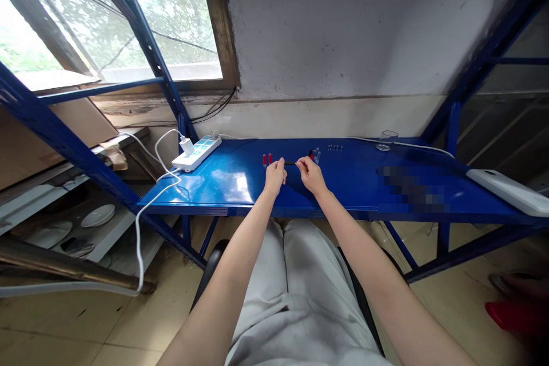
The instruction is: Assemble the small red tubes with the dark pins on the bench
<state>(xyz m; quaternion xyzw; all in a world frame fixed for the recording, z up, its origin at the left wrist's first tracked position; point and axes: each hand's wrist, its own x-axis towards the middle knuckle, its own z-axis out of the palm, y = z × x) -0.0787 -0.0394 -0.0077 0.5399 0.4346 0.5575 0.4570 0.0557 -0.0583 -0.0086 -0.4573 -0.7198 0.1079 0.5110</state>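
Observation:
A thin dark pen-like rod point(290, 163) stretches level between my two hands, above the blue tabletop point(214, 183). My left hand point(275, 175) is closed on its left end. At the other end, the fingertips of my right hand point(309, 174) pinch it. Two small red cylinders point(267, 159) stand just beyond my left hand. Past my right hand are a small red and black piece point(311, 154) and some clear bluish pieces point(317, 155), partly hidden by the fingers. Farther right lies a row of several tiny metallic pieces point(335, 148).
A white power strip point(198, 153) with a plugged-in charger and cable sits at the table's left. On the right are a clear glass point(387, 140), a blurred-out dark patch point(412, 189) and a white flat object point(508, 190). Blue rack posts point(148, 40) frame the table.

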